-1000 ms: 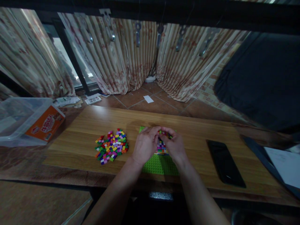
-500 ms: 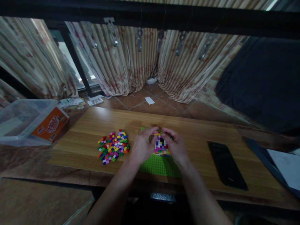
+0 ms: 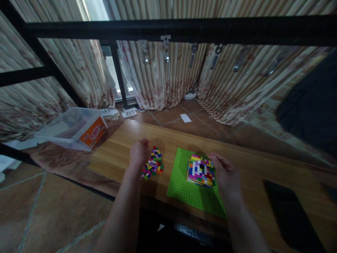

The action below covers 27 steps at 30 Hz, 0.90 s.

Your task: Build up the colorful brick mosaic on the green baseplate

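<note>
A green baseplate [image 3: 184,189] lies on the wooden table [image 3: 252,165]. A square block of many-coloured small bricks [image 3: 201,170] stands on it. My right hand [image 3: 226,173] rests against the right side of that block, fingers curled loosely. My left hand [image 3: 140,153] lies over the left part of a heap of loose coloured bricks [image 3: 154,167], fingers bent down into the heap. Whether it holds a brick is hidden.
A clear plastic tub [image 3: 71,127] with an orange box [image 3: 93,132] in it stands at the table's left end. A dark phone [image 3: 292,214] lies at the right. Black metal bars [image 3: 168,30] cross above, with curtains [image 3: 163,80] behind and tiled floor below.
My left hand has left the brick block and gone left to the loose heap. My right hand stays by the block. The camera has swung left and up.
</note>
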Available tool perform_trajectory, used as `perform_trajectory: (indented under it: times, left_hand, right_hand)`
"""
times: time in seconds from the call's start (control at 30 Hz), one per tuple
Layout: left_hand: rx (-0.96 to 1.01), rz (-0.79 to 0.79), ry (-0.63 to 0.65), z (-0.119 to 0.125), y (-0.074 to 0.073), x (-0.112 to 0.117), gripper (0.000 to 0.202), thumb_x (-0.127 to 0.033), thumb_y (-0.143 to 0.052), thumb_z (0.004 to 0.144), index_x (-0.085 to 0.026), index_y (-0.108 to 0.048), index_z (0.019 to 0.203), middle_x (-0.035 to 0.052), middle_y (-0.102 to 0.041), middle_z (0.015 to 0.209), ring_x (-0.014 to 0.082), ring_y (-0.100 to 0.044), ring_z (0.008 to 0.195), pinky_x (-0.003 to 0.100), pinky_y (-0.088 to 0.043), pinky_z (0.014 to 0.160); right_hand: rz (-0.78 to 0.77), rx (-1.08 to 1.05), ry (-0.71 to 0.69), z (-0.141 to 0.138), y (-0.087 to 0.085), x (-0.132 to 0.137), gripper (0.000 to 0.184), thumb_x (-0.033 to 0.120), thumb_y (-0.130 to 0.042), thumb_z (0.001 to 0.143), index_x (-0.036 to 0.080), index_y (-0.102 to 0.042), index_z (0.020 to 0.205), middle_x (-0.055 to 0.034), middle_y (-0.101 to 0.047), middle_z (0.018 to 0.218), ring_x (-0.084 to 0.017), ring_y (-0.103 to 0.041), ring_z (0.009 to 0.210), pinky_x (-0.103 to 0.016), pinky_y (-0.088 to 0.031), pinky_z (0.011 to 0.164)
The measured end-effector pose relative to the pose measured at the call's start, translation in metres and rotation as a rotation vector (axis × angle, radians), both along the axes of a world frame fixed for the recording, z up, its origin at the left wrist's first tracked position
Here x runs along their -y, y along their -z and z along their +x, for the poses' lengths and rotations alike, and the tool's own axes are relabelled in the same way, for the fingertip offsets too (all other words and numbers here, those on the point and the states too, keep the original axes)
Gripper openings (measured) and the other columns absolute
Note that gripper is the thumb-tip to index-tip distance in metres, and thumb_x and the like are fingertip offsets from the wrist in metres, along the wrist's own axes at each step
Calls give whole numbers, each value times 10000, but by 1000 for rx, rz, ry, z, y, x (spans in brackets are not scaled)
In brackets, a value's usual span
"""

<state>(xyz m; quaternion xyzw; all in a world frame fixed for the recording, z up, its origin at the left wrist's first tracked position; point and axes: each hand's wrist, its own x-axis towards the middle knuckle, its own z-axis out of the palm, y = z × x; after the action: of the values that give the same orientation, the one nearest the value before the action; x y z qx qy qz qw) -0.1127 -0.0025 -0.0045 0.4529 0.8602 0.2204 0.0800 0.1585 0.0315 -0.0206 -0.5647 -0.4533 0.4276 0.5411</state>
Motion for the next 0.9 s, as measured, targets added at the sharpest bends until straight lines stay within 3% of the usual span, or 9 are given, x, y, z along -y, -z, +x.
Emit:
perform_trajectory:
  times: [0.17,0.27,0.5,0.73,0.9]
  left_hand:
    - [-62,-36,139,8,1,-5,222,-247,-517,840,-191,-733,839,84,-736,855,224,-668,905,300,-473,829]
    - [-76,-45,201,15,0,-8,216,-207,-523,821,-192,-738,829,97,-737,861,230,-664,912,325,-471,870]
    - [-98,-92,161,20,5,-11,297,-162,-477,825,-190,-750,939,145,-738,971,291,-661,999,393,-480,868]
    - [-52,-102,205,17,0,-9,275,-108,-493,785,-203,-744,846,119,-737,912,263,-662,944,370,-479,830]
    - [100,67,217,12,-1,-9,221,-125,-498,791,-184,-705,746,70,-712,802,215,-652,867,321,-474,808]
  right_hand:
    - [-15,57,7,-1,-3,2,330,451,-720,687,194,-755,891,-82,-763,958,-263,-700,923,-431,-538,868]
    - [-18,68,-15,0,-2,2,340,453,-718,686,194,-750,904,-81,-761,959,-255,-699,903,-433,-535,861]
    - [-6,67,-36,2,2,1,367,469,-733,673,191,-748,911,-80,-763,910,-241,-702,827,-397,-554,761]
    - [-21,69,-39,1,0,3,340,458,-725,677,200,-755,896,-76,-765,904,-235,-704,809,-378,-557,734]
    - [-13,52,-30,1,1,1,344,456,-727,669,197,-750,894,-72,-762,898,-234,-701,821,-392,-546,776]
